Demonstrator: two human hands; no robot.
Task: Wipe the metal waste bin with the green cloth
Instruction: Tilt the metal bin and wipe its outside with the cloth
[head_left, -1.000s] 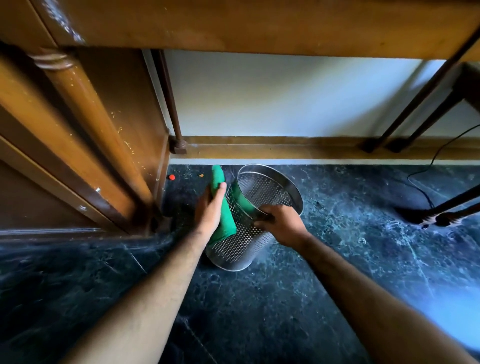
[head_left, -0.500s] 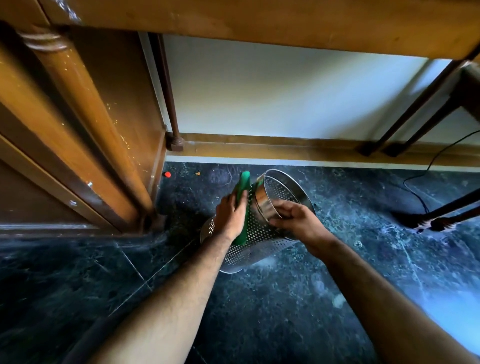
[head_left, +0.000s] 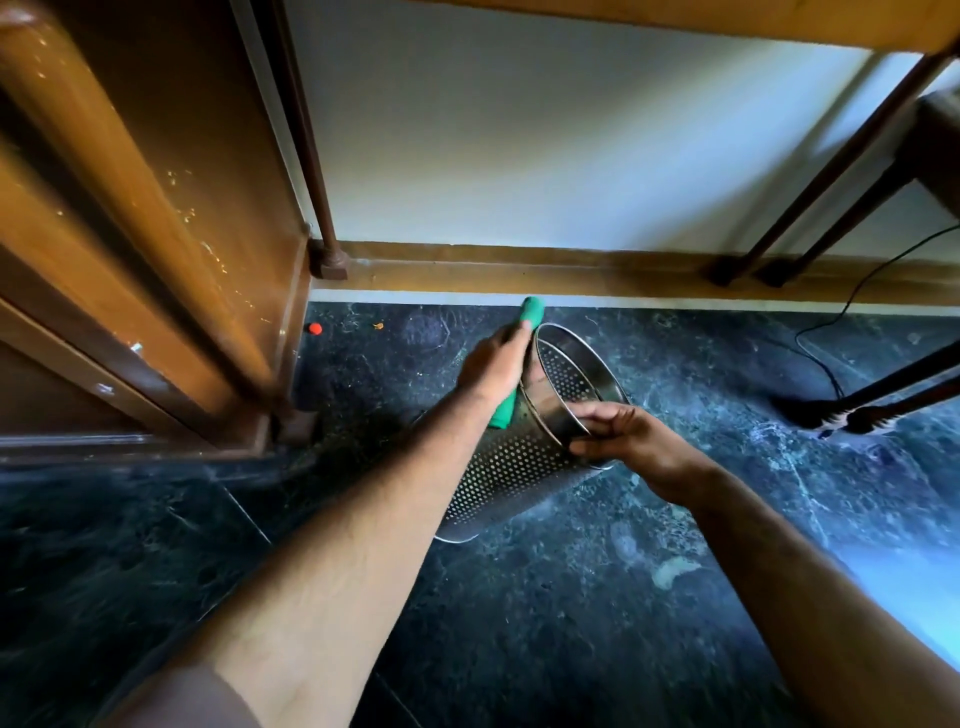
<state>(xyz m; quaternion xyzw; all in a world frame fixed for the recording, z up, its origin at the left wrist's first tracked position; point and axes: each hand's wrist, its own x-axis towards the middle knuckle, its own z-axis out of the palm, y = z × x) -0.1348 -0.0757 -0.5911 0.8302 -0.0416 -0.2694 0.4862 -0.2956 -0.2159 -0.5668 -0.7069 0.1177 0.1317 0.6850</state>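
Perforated steel, tilted away from you: the metal waste bin (head_left: 524, 452) leans on its base edge on the dark marble floor (head_left: 597, 623), mouth toward the wall (head_left: 545, 156). Your right hand (head_left: 631, 441) pinches its rim, thumb over the edge and fingers curled beneath. Your left hand (head_left: 493, 366) lies flat, fingers together, pressing the green cloth (head_left: 531, 313) against the bin's left side (cloth pokes out past your fingertips and below your wrist). A wooden cabinet (head_left: 156, 234) stands well to the left.
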